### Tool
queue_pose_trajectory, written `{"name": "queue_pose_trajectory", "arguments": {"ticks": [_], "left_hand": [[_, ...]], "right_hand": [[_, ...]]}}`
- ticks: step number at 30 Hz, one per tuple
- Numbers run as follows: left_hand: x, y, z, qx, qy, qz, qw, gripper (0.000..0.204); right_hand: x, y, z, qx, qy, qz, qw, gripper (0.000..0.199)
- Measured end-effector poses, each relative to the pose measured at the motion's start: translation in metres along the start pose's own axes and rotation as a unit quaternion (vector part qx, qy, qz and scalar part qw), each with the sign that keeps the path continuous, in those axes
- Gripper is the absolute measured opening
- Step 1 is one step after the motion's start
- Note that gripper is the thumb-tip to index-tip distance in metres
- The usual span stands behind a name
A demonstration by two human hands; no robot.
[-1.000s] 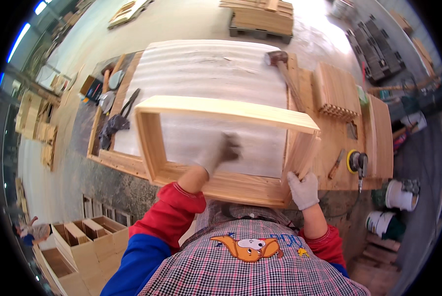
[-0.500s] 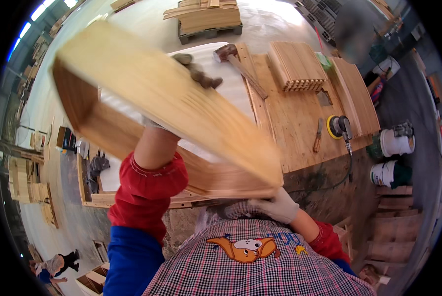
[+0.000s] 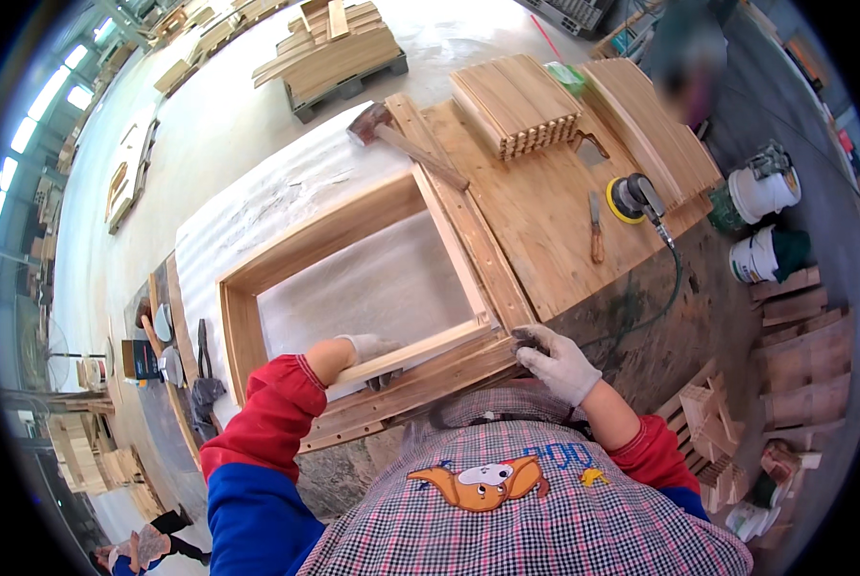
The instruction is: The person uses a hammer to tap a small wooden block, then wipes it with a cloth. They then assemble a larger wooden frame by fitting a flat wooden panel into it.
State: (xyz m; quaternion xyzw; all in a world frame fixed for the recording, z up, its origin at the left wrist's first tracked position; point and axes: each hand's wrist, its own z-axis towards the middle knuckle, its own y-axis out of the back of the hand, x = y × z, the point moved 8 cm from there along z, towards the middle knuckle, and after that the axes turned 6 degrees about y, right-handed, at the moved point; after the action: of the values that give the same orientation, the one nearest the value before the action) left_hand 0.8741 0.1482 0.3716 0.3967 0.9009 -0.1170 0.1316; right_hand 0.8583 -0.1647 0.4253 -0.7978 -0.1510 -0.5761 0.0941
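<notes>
A rectangular wooden box frame (image 3: pixel 324 228) lies on white sheeting over the worktable, its middle showing the sheet through it. My gloved left hand (image 3: pixel 372 348) grips the frame's near side, palm inside, with dark fingertips showing below that side. Beside the frame's near right corner is my gloved right hand (image 3: pixel 557 365), its fingers loosely bent at the end of the table's wooden rail (image 3: pixel 420 392). It appears to hold nothing. A mallet (image 3: pixel 415 149) with a wooden handle rests across the right-hand rail, just beyond the frame's far right corner.
On the plywood to the right are a stack of jointed boards (image 3: pixel 516 101), more long boards (image 3: pixel 646 130), a wooden-handled tool (image 3: pixel 596 230) and a hosed sander (image 3: pixel 636 199). White buckets (image 3: pixel 756 254) stand at right. Loaded pallet (image 3: pixel 339 53) beyond; a blurred person (image 3: pixel 687 58) stands far right.
The frame has come down from a raised, tilted position to lie flat on the sheet. My left hand moved down with it to the near side; my right hand shifted up to the rail's corner.
</notes>
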Motion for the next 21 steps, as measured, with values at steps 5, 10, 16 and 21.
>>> {"name": "queue_pose_trajectory", "arguments": {"ticks": [5, 10, 16, 21], "left_hand": [[0.001, 0.0, 0.017, -0.048, -0.023, 0.161, 0.986, 0.042], [-0.061, 0.003, -0.027, -0.206, -0.158, 0.172, 0.95, 0.046], [-0.036, -0.044, -0.045, -0.302, -0.124, 0.366, 0.872, 0.047], [-0.036, -0.058, -0.042, -0.356, -0.133, 0.377, 0.845, 0.044]], "right_hand": [[-0.008, 0.0, 0.001, 0.023, -0.038, -0.023, 0.999, 0.044], [-0.012, 0.006, 0.008, 0.017, -0.033, -0.049, 0.998, 0.048], [-0.024, 0.018, 0.018, 0.007, -0.001, -0.051, 0.999, 0.048], [-0.03, 0.028, 0.025, 0.035, -0.037, -0.007, 0.999, 0.047]]}}
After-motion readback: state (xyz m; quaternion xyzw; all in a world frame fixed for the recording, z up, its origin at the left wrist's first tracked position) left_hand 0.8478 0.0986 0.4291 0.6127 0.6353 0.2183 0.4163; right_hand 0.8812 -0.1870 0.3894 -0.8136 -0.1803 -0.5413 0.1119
